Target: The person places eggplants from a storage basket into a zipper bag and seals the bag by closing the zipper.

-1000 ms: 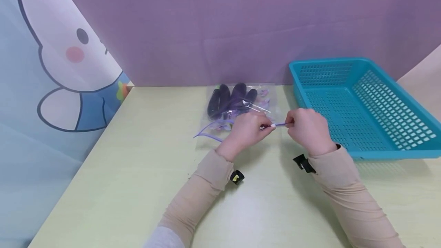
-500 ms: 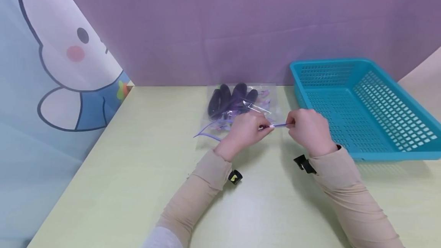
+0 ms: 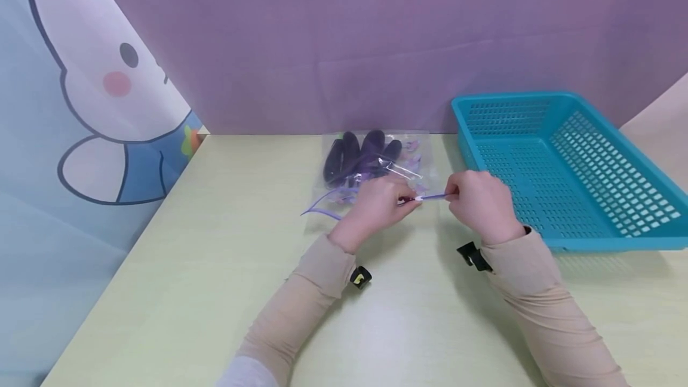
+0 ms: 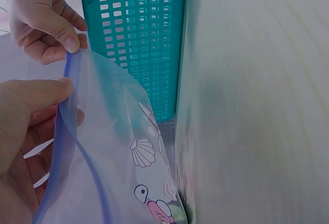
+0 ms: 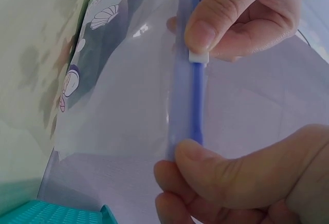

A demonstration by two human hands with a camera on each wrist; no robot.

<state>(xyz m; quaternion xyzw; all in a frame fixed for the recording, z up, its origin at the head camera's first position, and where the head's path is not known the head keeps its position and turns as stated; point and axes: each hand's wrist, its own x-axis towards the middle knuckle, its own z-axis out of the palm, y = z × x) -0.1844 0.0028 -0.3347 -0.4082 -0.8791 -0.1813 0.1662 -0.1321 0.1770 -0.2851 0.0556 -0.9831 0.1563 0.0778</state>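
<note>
A clear plastic zip bag (image 3: 424, 163) with printed shells lies at the back of the table, several dark purple eggplants (image 3: 349, 151) inside it. Its blue zip strip (image 5: 197, 100) runs along the near edge. My left hand (image 3: 378, 202) pinches the small white slider (image 5: 199, 57) on that strip between thumb and fingers. At the strip's right end, my right hand (image 3: 480, 202) pinches the bag's corner. Between the hands the strip is straight; left of the slider its two sides (image 4: 95, 175) spread apart, as the left wrist view shows.
A turquoise perforated basket (image 3: 537, 190) stands on the right, close beside my right hand. The pale table (image 3: 177, 279) reaches back to a purple cloth wall (image 3: 365, 46). A blue cloth with a cartoon figure (image 3: 113, 112) hangs at the left.
My left hand has slid a little to the left along the strip with the white slider, so more strip shows between the hands. My right hand has stayed in place.
</note>
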